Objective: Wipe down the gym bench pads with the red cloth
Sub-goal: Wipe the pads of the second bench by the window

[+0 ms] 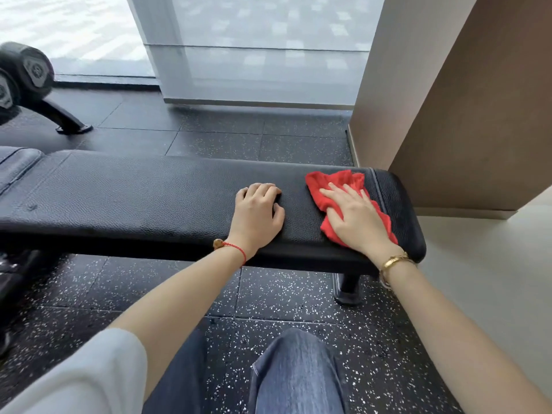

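2 hands on the bench pad (134, 192): right hand (355, 216) flat on the red cloth (331, 186), left hand (258, 210) loosely curled, empty.

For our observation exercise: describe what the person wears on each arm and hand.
The left hand has a thin red string bracelet with a small bead at the wrist, and a loose white short sleeve above. The right hand has a gold watch-like bracelet; no sleeve shows.
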`<control>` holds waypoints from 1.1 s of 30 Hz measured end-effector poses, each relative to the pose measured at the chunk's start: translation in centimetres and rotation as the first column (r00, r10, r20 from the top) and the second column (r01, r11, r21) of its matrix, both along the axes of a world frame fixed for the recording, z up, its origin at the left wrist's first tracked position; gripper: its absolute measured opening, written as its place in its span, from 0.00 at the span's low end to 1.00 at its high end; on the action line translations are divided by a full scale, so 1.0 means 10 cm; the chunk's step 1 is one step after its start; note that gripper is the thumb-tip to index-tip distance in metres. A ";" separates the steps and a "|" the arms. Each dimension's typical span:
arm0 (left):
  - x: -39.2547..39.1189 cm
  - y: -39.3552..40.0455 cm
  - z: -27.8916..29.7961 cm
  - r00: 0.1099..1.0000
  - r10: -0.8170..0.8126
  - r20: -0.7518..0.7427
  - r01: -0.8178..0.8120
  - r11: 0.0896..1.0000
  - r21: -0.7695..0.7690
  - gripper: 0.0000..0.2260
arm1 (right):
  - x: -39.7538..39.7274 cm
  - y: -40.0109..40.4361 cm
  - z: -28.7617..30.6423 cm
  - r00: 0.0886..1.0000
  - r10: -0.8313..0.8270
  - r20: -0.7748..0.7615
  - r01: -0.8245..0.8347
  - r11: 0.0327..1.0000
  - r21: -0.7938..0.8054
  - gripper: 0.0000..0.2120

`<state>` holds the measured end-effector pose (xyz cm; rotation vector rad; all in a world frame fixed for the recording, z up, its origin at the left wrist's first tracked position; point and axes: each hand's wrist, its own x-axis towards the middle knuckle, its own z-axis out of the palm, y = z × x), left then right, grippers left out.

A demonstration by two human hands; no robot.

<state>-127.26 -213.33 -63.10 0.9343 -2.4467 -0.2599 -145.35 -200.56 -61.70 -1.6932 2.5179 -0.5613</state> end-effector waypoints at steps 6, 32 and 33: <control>0.22 0.00 0.11 0.993 -0.024 -0.113 0.020 0.999 -0.033 0.10 | 0.32 -0.62 0.05 0.993 -0.115 0.030 0.114 0.993 0.032 0.23; 4.42 -3.07 0.12 0.962 0.266 -0.061 -0.271 0.959 -0.087 0.15 | 4.13 -3.43 0.04 0.977 0.207 -0.050 -0.204 0.977 0.057 0.24; 4.48 -3.13 0.08 0.967 0.251 -0.051 -0.254 0.964 -0.079 0.14 | 4.16 -3.50 0.03 0.979 0.198 -0.047 -0.195 0.979 0.059 0.23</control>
